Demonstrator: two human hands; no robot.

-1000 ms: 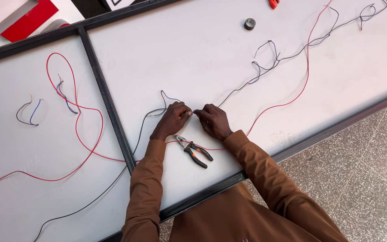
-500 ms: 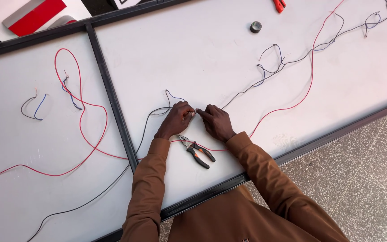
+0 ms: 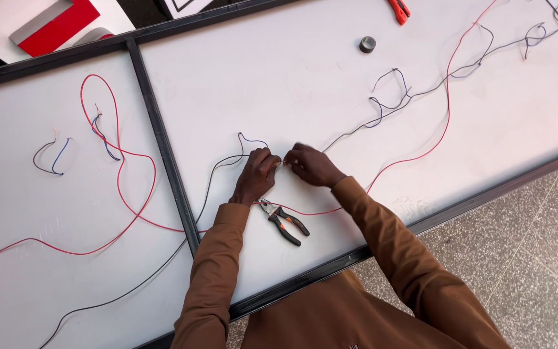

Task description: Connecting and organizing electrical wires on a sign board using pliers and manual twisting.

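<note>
Wire ends (image 3: 283, 161) are pinched between the two hands near the front edge of the bench (image 3: 330, 110), a broad white panel framed in dark metal with a dark divider bar (image 3: 163, 148) crossing it. Red wire (image 3: 444, 123) loops long across the panel, running from the far right corner down to the front edge and on past the divider. Black wire (image 3: 356, 129) trails from the same join toward the far right corner, with a second run falling off toward the front left corner.

Left hand (image 3: 257, 176) is curled closed, fingertips gripping the wire just left of the join. Right hand (image 3: 311, 165) is likewise closed on the wire from the other side, the two almost touching.

Pliers (image 3: 283, 222) with orange and black handles lie just behind the wrists, by the front edge; a sleeve could nudge them off. A small roll of dark tape (image 3: 367, 44) sits well apart, toward the far edge.

Likely risks: thin strands slipping from the pinch, or the slack loops snagging and tugging the join apart.
</note>
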